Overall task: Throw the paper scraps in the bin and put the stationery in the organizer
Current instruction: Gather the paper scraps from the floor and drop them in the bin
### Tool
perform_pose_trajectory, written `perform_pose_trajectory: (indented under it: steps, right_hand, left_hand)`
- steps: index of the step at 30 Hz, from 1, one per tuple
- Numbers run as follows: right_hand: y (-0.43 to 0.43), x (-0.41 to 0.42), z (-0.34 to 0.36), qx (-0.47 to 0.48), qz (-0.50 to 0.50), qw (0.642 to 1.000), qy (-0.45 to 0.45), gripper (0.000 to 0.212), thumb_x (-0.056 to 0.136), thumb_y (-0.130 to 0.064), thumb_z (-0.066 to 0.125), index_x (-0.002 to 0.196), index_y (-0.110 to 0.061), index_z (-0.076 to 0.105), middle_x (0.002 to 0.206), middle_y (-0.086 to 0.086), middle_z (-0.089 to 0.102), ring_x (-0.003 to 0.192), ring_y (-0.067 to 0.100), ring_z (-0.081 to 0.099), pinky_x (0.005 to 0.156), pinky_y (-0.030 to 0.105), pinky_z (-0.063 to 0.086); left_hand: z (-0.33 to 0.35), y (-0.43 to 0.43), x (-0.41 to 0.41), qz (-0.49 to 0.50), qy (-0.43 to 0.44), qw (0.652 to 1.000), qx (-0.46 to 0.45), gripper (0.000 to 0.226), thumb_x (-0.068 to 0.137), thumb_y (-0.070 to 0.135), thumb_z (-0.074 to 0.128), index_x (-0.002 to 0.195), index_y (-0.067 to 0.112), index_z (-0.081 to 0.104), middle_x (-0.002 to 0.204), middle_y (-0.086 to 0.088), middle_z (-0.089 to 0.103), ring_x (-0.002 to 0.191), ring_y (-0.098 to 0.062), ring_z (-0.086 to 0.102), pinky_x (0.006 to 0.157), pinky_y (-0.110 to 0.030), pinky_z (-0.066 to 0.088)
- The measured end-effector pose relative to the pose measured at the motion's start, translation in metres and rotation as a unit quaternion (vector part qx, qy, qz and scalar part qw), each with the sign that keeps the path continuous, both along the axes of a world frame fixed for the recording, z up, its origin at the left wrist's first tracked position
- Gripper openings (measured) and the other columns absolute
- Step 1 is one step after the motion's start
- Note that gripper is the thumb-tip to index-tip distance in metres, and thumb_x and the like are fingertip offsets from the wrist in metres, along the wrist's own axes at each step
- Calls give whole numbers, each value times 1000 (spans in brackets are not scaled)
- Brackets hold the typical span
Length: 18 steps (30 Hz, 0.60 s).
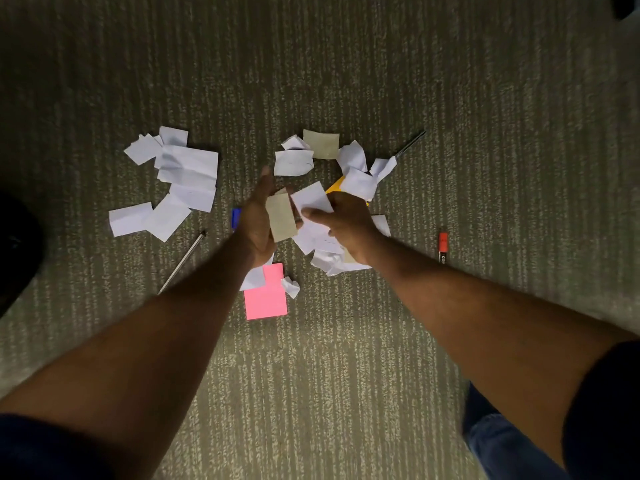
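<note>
Paper scraps lie scattered on the carpet. My left hand is held flat, palm to the right, with a tan scrap lying against it. My right hand pinches a bunch of white scraps between thumb and fingers, right beside the left palm. More white scraps lie under it. A pile of white scraps sits to the left, and another cluster with a tan piece lies beyond my hands. A pink sticky-note pad and a crumpled scrap lie below my left wrist.
A red marker lies at the right. One pen is at the left, another pen at the upper right. A blue item and a yellow item peek out by my hands. A dark shape fills the left edge.
</note>
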State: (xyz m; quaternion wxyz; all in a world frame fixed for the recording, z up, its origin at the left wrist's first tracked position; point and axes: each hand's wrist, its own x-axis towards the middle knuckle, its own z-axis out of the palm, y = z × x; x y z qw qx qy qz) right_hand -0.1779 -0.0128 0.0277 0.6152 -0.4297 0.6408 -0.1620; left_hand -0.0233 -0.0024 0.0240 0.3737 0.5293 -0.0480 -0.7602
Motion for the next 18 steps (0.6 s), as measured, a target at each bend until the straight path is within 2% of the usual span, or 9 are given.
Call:
perform_pose_trajectory:
  steps: [2,4,7,10,12,14,15,17,18]
  right_hand:
    - [5,6,1,-8,13,1000,-2,13,81,-18,77,77,-17,64,66,-5,63,49,-5,56,48,11,39]
    - [9,11,1,-17,16,1000,0,11,79,-18,78,82,-15,67,68,-1,67,53,-3,58,50,15,42]
    - [13,15,-3,-26,21,999,11,22,77,-14,79,89,-1,67,82,21,71,69,25,67,59,38,53]
    - [19,8,-6,-42,29,998,35,34,68,-19,86,91,-8,64,85,11,69,77,23,66,68,39,55]
    - [24,-6,-11,-58,43,994,84,48,63,-24,90,99,-8,62,93,6,66,85,21,63,77,36,52]
    - [30,-29,-17,-108,112,970,190,60,63,-26,88,111,-7,58,112,11,59,103,25,57,88,38,47]
    - [32,-41,-19,-128,161,946,252,67,63,-29,87,118,-9,54,121,12,54,112,28,52,93,39,43]
    - [33,-63,-22,-143,231,897,349,86,59,-39,87,130,-16,45,135,11,43,126,32,40,103,40,36]
    - [33,-70,-25,-136,245,885,371,97,56,-44,87,137,-19,38,142,12,37,133,34,33,108,42,32]
  left_hand:
    - [4,0,-8,-18,11,1000,-3,65,96,56,33,136,8,51,118,-16,59,97,-25,59,81,-35,49]
    - [7,2,-16,-57,-3,998,-8,53,96,47,41,126,6,56,106,-15,63,89,-23,63,73,-32,54]
    - [6,8,-23,-69,-64,995,-20,24,96,21,53,115,9,63,85,-5,72,75,-15,69,64,-26,56]
    - [2,14,-22,-35,-115,993,-15,21,97,7,49,114,7,62,76,1,74,68,-10,71,58,-22,56]
    - [0,17,-15,-29,-94,995,-10,20,99,4,42,108,8,59,81,-3,74,71,-14,71,63,-28,56]
    - [-5,20,-6,-45,-80,996,-13,24,101,4,36,114,6,56,95,-11,68,82,-20,69,73,-32,55]
    - [-7,22,-3,-56,-94,994,-8,24,101,5,36,115,6,56,97,-11,66,81,-18,69,73,-31,54]
    - [-12,28,0,-56,-134,989,26,17,99,9,45,102,12,61,89,-8,64,70,-13,70,68,-27,53]
    - [-14,31,1,-56,-151,986,44,15,98,10,49,96,16,62,85,-8,64,67,-12,69,67,-27,52]
